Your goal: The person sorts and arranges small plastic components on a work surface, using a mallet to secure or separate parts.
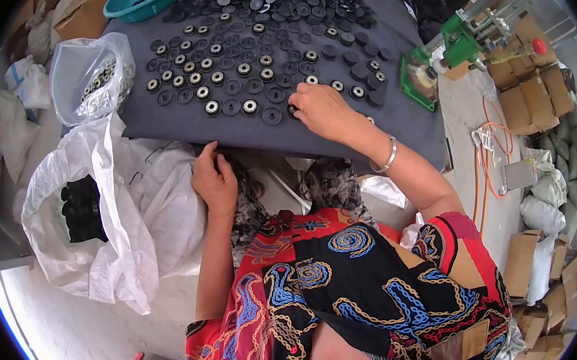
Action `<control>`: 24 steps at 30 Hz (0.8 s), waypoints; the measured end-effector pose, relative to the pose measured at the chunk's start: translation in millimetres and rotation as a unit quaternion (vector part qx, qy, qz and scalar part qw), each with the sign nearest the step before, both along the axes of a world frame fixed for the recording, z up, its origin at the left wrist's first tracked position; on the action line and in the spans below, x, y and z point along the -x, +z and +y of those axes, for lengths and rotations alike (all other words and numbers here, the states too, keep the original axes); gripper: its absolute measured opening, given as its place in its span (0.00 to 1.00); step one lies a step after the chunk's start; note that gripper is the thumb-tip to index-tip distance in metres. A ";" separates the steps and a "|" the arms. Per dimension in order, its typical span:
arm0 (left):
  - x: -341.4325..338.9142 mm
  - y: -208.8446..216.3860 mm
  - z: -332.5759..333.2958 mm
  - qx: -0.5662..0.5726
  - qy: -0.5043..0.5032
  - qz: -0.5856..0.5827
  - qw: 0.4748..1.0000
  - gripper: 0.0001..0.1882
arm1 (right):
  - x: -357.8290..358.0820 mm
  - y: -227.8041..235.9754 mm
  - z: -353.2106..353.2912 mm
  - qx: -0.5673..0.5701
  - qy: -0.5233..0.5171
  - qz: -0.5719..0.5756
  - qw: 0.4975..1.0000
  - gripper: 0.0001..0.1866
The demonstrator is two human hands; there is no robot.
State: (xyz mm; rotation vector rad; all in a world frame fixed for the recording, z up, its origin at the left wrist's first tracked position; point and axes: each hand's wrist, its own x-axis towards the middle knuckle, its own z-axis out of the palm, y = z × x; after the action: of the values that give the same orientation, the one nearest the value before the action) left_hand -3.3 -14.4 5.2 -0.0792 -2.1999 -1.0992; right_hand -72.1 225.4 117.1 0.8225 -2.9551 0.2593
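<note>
Nearest, at the front edge of a dark cloth-covered table point(167, 125), the person's left hand point(215, 183) is resting with fingers loosely bent; whether it is holding anything cannot be told. To its left, a white sack point(124, 218) is gaping open around black pieces point(84, 211). A silver bracelet point(390, 154) is circling the right wrist and could be catching a nearby part if the forearm dips. Over the table, the right hand point(316, 105) is pinching narrowly, its fingertips pressing on a mostly hidden dark round piece point(293, 110), which could be slipping if gripped only by its rim. Black plastic discs point(272, 115) are lying around it, some carrying shiny metal bearings point(250, 107); because they are sitting so close, the knuckles could be knocking them askew or over the edge. Farther off, a green hand press point(458, 43) is standing right, and a heap of black caps point(307, 3) could be sliding if bumped.
</note>
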 end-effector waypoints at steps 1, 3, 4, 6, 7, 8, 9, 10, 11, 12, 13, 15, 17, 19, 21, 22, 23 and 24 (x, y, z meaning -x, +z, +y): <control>-0.1 0.0 -0.1 0.000 0.001 -0.002 1.000 0.14 | 1.9 1.7 -1.1 -0.018 0.008 -0.006 1.000 0.06; 0.3 0.4 0.5 -0.004 0.004 0.003 1.000 0.14 | 5.0 3.6 -1.4 -0.025 0.020 -0.016 0.999 0.05; 1.1 1.2 1.2 -0.004 0.005 0.001 1.000 0.14 | 6.8 4.6 -1.4 -0.031 0.029 -0.022 0.999 0.05; 1.8 3.8 1.9 -0.009 0.002 -0.002 1.000 0.14 | 10.7 9.2 -3.4 -0.042 0.040 -0.018 0.998 0.04; 1.3 2.4 1.5 -0.009 0.003 -0.001 1.000 0.14 | 11.0 11.0 -4.3 -0.053 0.050 -0.011 0.997 0.03; 1.1 -0.4 1.1 -0.011 0.005 0.002 1.000 0.14 | 9.9 9.1 -4.2 -0.053 0.050 -0.009 0.997 0.03; 4.7 -0.8 0.3 -0.012 0.008 0.010 1.000 0.14 | 10.6 6.8 -4.2 -0.056 0.051 -0.010 0.997 0.03; 5.8 -0.5 -0.6 -0.012 0.008 0.018 1.000 0.14 | 10.6 6.6 -4.8 -0.059 0.051 -0.009 0.997 0.04; 3.3 0.4 -1.9 -0.005 0.008 0.006 1.000 0.14 | 8.6 7.5 -6.0 -0.059 0.051 -0.001 0.997 0.04; 3.4 -0.5 -1.0 -0.001 0.003 -0.004 1.000 0.14 | 4.3 10.0 -7.0 -0.065 0.029 0.004 0.997 0.03; 3.4 -3.8 -0.4 0.008 0.005 -0.001 1.000 0.14 | 0.0 12.0 -6.2 -0.070 0.006 0.012 0.997 0.05; 0.5 -5.2 -1.4 0.027 0.002 0.007 1.000 0.13 | -8.5 8.4 -11.2 -0.045 0.023 0.119 0.992 0.06; -2.1 -4.2 -2.0 0.032 0.004 0.006 0.999 0.12 | -17.4 6.9 -26.9 -0.030 0.039 0.148 0.988 0.06; -2.7 -6.0 -2.9 0.037 0.002 0.016 0.999 0.12 | -22.0 -6.4 -42.0 -0.034 0.044 0.153 0.987 0.07; -3.3 -6.8 -2.7 0.044 0.014 0.011 0.999 0.12 | -29.4 -16.3 -51.9 -0.042 0.042 0.159 0.985 0.06; -2.0 -6.8 -2.6 0.046 0.010 0.017 0.999 0.12 | -33.6 -17.8 -51.5 -0.041 0.038 0.164 0.985 0.06; -0.5 -7.3 -2.8 0.043 0.008 0.015 0.999 0.12 | -37.1 -19.3 -50.4 -0.042 0.045 0.157 0.986 0.07; -1.1 -6.9 -2.4 0.039 0.006 0.011 0.999 0.12 | -42.0 -17.7 -50.0 -0.043 0.054 0.148 0.987 0.08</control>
State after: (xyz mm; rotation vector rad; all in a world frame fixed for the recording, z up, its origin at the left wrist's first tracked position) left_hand -2.2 -16.8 -1.7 -0.1107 -2.2196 -1.0009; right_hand -30.1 175.3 99.4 0.9411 -2.6650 0.0105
